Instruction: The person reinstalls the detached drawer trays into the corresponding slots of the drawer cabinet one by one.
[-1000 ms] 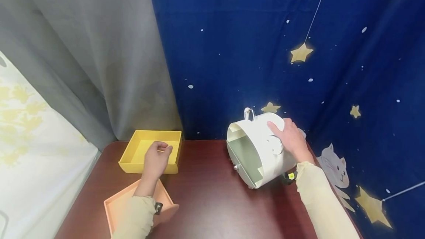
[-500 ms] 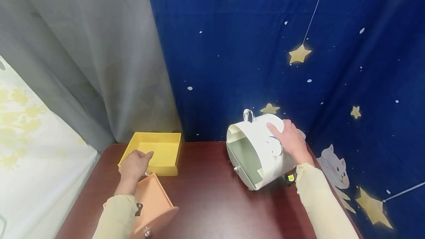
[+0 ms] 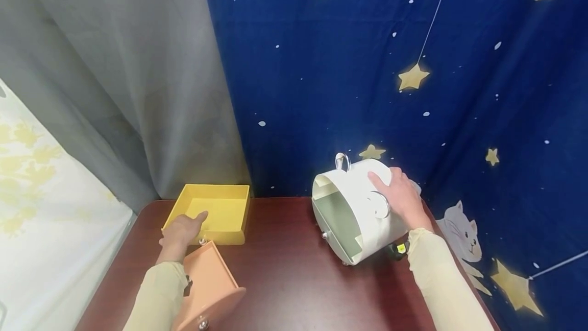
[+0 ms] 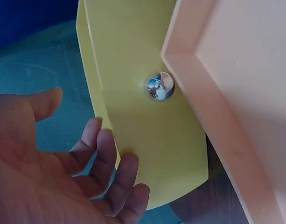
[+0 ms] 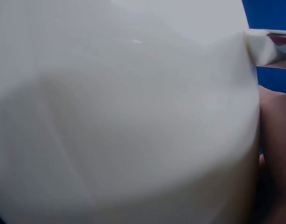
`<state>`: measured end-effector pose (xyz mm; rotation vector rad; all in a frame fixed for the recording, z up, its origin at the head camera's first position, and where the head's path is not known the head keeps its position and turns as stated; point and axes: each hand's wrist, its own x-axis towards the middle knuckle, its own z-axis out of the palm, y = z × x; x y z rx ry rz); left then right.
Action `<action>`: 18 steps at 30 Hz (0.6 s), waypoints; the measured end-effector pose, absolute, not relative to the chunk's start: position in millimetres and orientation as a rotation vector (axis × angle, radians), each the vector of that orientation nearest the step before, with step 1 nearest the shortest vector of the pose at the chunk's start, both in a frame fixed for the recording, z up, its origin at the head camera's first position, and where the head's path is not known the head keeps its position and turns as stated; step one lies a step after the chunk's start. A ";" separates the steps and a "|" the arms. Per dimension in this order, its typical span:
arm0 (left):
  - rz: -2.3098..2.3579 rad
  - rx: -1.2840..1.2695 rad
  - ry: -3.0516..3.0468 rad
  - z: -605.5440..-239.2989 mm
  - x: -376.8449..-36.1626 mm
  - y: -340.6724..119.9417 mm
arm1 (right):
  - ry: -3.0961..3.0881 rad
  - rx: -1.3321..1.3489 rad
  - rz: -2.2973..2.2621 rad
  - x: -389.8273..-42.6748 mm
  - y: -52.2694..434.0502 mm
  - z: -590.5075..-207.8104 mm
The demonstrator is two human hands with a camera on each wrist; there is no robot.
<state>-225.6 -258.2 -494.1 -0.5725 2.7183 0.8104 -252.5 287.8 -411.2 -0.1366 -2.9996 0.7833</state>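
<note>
In the head view, my left hand (image 3: 181,230) is at the front left corner of a yellow drawer (image 3: 225,213), thumb raised. The left wrist view shows its fingertips at the edge of the drawer's front panel (image 4: 143,135), thumb spread apart. A shiny round knob (image 4: 160,87) sits on that panel. A peach drawer (image 3: 209,275) lies nearer me, one corner close to the knob. On the right, my right hand (image 3: 402,195) holds a tilted white cabinet (image 3: 388,231), thumb on top and the other fingers mostly hidden behind. The cabinet's open end faces left, showing a grey-green compartment.
Silver rings (image 3: 381,205) stick out from the cabinet. A small black object with a yellow patch (image 3: 401,249) shows beneath my right wrist. The dark red table (image 3: 285,269) ends against a blue star curtain (image 3: 298,91) and a grey curtain (image 3: 184,91).
My left hand has moved left and down from over the yellow drawer to its front left corner, and its fingers have spread. The right hand and cabinet stay in place.
</note>
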 end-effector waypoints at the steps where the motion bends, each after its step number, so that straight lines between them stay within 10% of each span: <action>1: 0.812 -0.589 2.719 -495.0 -226.1 -257.8 | -3.001 -0.139 0.783 -252.3 287.8 -411.7; 18: 0.829 -0.703 2.881 -520.1 -232.3 -255.8 | -3.014 -0.179 0.795 -252.7 287.6 -410.9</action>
